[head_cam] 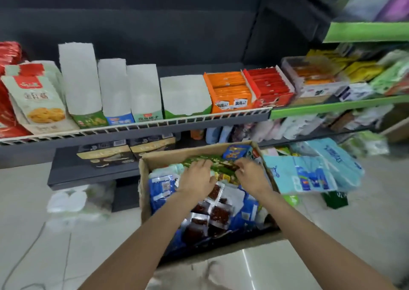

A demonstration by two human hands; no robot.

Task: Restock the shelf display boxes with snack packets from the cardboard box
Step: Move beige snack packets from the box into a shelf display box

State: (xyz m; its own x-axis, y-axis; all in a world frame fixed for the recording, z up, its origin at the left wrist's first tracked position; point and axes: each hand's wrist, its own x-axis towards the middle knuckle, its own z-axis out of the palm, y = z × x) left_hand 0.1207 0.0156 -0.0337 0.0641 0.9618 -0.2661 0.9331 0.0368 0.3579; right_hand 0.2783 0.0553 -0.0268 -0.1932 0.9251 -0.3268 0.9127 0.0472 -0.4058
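A grey shelf [137, 126] held white display boxes [141, 90] on the left, then an orange box [230, 90] and a red one [270, 86]. Below it, a cardboard box [145, 192] sat on the floor, full of snack packets [219, 212]. The left hand [197, 177] reached in, its grip curled on green packets [212, 160]; the right hand [250, 174] pinched packets just beside it.

A dark wall [137, 24] fills twelve o'clock. Pale glossy floor tiles [44, 234] spread at seven o'clock, catching a light streak. Green-edged shelving [345, 106] runs at two o'clock.
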